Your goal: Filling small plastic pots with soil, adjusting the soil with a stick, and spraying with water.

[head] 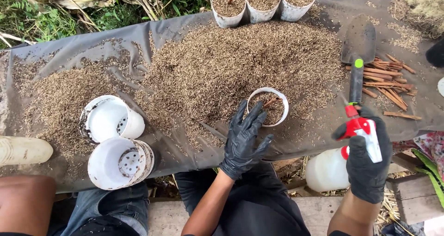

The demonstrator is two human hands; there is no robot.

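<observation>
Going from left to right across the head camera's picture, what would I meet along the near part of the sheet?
Stack of empty white pots → left hand in a black glove → white pot of husks → right hand holding a spray bottle → cut brown sticks.

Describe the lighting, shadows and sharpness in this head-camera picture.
Head view: soft, even daylight, no glare; only faint shadows beside the white pot and stacked pots; husks and the left hand are sharp; the right hand on the spray bottle looks slightly softer.
</observation>
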